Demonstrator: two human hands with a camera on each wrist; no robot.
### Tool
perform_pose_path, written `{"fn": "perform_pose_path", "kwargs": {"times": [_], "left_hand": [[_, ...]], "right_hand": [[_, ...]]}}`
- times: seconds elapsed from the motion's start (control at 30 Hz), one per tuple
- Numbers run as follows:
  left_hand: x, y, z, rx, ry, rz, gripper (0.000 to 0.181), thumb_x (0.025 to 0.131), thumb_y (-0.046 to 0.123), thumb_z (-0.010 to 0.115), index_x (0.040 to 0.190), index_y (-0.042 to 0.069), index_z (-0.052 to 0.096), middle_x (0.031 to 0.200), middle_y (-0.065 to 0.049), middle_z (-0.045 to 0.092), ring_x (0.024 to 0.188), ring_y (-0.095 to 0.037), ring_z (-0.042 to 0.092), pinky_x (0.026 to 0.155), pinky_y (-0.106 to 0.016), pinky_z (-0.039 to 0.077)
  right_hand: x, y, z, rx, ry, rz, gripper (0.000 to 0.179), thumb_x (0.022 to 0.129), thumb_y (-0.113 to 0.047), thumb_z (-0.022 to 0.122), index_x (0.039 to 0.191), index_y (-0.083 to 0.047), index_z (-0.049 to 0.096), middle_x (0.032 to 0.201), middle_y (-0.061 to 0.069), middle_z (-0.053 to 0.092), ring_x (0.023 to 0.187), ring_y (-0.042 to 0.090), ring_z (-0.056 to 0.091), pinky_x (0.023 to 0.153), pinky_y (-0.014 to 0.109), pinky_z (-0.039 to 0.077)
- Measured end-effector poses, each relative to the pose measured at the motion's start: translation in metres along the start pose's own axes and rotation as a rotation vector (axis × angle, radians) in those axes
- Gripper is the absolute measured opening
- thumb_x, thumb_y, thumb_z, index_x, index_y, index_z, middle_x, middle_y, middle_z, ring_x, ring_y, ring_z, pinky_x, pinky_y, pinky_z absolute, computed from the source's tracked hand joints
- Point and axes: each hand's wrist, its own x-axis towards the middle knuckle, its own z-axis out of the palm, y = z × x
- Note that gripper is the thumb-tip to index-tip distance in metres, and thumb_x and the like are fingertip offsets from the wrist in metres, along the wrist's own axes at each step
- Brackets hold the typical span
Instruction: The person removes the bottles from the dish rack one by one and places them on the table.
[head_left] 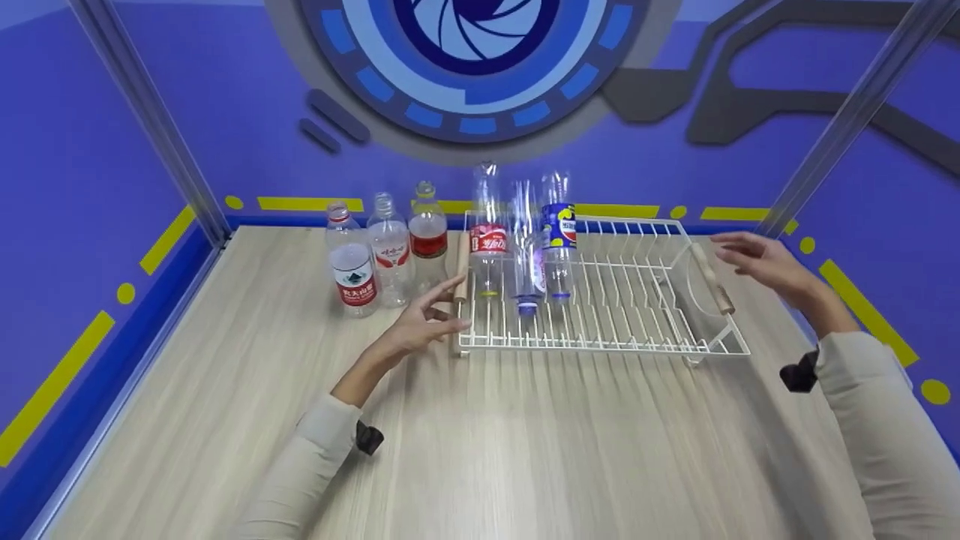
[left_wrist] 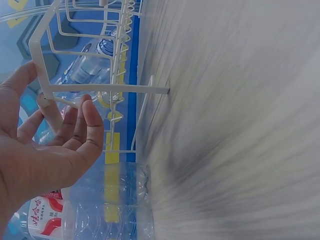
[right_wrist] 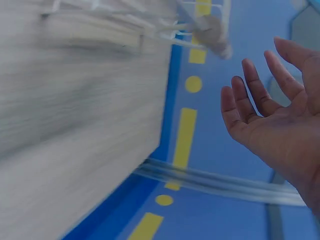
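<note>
A white wire dish rack (head_left: 600,346) with wooden handles stands on the table. My left hand (head_left: 424,319) is at its left end, by the left handle (head_left: 462,266). In the left wrist view, a fingertip meets the white frame (left_wrist: 40,55) while the other fingers curve loosely near the handle (left_wrist: 50,111). My right hand (head_left: 772,262) hovers apart from the right handle (head_left: 711,279), its fingers spread and holding nothing. Inside the rack's left part stand three upside-down clear bottles: one with a red label (head_left: 489,238), one with a purplish label (head_left: 528,266), one with a blue-yellow label (head_left: 559,225).
Left of the rack, three uncapped bottles stand upright: one with a red-and-white label (head_left: 354,281), one with a white label and red marks (head_left: 391,253), and one with a dark red label (head_left: 429,244). Blue panels (head_left: 225,135) enclose the wooden table (head_left: 525,450).
</note>
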Motion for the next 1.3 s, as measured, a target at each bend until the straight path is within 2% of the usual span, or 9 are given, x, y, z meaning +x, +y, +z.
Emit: {"fn": "perform_pose_path", "kwargs": {"times": [0.17, 0.3, 0.4, 0.63, 0.77, 0.93, 1.1, 1.3], "left_hand": [[0.001, 0.000, -0.001, 0.006, 0.014, 0.005, 0.079, 0.091, 0.015, 0.077, 0.159, 0.023, 0.037, 0.147, -0.020, 0.047, 0.109, -0.024, 0.058, 0.083, -0.040, 0.056], [0.001, 0.000, 0.000, 0.014, 0.017, 0.000, 0.080, 0.090, 0.014, 0.077, 0.159, 0.025, 0.038, 0.146, -0.019, 0.048, 0.108, -0.024, 0.059, 0.081, -0.042, 0.056], [0.000, 0.000, 0.000, 0.016, 0.022, -0.007, 0.080, 0.090, 0.014, 0.078, 0.159, 0.026, 0.038, 0.146, -0.019, 0.049, 0.107, -0.023, 0.060, 0.079, -0.040, 0.056], [-0.001, 0.002, 0.001, 0.016, 0.029, -0.005, 0.080, 0.090, 0.014, 0.077, 0.159, 0.024, 0.038, 0.145, -0.020, 0.049, 0.106, -0.022, 0.061, 0.077, -0.038, 0.056], [-0.001, 0.001, 0.001, 0.016, 0.022, -0.001, 0.078, 0.092, 0.014, 0.076, 0.159, 0.022, 0.037, 0.146, -0.020, 0.048, 0.104, -0.020, 0.060, 0.077, -0.034, 0.055], [-0.001, 0.003, 0.000, 0.016, 0.016, 0.010, 0.077, 0.093, 0.011, 0.074, 0.159, 0.018, 0.036, 0.146, -0.022, 0.048, 0.104, -0.021, 0.058, 0.080, -0.035, 0.055], [-0.002, 0.003, 0.000, 0.030, 0.023, 0.007, 0.077, 0.092, 0.012, 0.074, 0.159, 0.019, 0.037, 0.146, -0.022, 0.049, 0.105, -0.023, 0.059, 0.081, -0.037, 0.055], [-0.002, 0.001, 0.001, 0.041, 0.025, 0.005, 0.077, 0.092, 0.015, 0.075, 0.159, 0.021, 0.037, 0.148, -0.020, 0.050, 0.106, -0.024, 0.058, 0.084, -0.042, 0.055]], "right_hand": [[0.020, -0.035, 0.012, -0.083, -0.072, 0.015, 0.047, 0.107, -0.030, 0.055, 0.145, -0.003, 0.050, 0.117, -0.024, 0.060, 0.103, -0.010, 0.058, 0.086, 0.015, 0.052], [0.033, -0.055, 0.030, -0.111, -0.165, 0.033, 0.049, 0.106, -0.030, 0.055, 0.147, -0.003, 0.050, 0.137, 0.008, 0.063, 0.102, -0.005, 0.060, 0.087, 0.020, 0.054], [0.044, -0.066, 0.046, -0.111, -0.219, 0.030, 0.048, 0.106, -0.030, 0.056, 0.147, -0.005, 0.051, 0.146, 0.021, 0.056, 0.104, 0.001, 0.062, 0.089, 0.023, 0.055], [0.070, -0.078, 0.078, -0.074, -0.320, 0.036, 0.051, 0.106, -0.031, 0.055, 0.148, -0.003, 0.049, 0.139, 0.023, 0.060, 0.110, 0.014, 0.064, 0.092, 0.028, 0.057], [0.083, -0.082, 0.097, -0.074, -0.386, 0.065, 0.056, 0.108, -0.028, 0.052, 0.153, 0.001, 0.039, 0.140, 0.028, 0.056, 0.116, 0.027, 0.062, 0.094, 0.034, 0.057], [0.095, -0.086, 0.119, -0.112, -0.474, 0.103, 0.067, 0.108, -0.026, 0.050, 0.159, 0.005, 0.020, 0.148, 0.034, 0.046, 0.129, 0.046, 0.054, 0.102, 0.048, 0.055], [0.104, -0.090, 0.132, -0.180, -0.502, 0.107, 0.080, 0.106, -0.029, 0.056, 0.162, 0.003, 0.008, 0.151, 0.038, 0.042, 0.129, 0.049, 0.055, 0.103, 0.053, 0.053], [0.112, -0.091, 0.141, -0.239, -0.493, 0.091, 0.078, 0.104, -0.029, 0.058, 0.159, 0.007, 0.015, 0.146, 0.038, 0.047, 0.125, 0.049, 0.058, 0.099, 0.053, 0.055]]}}
